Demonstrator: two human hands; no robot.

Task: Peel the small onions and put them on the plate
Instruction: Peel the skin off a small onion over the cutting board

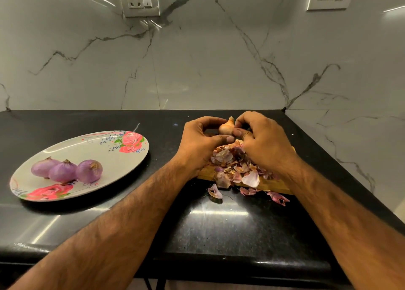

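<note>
Onion tan, papery-skinned | left hand, right hand: fingers pinching it | plate: three purple onions

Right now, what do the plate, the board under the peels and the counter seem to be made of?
Plate: glossy, printed roses; melamine or glazed ceramic, cannot tell which. Board: pale matte wood by its yellowish grain. Counter: polished black stone, probably granite, speckled and mirroring lights.
</note>
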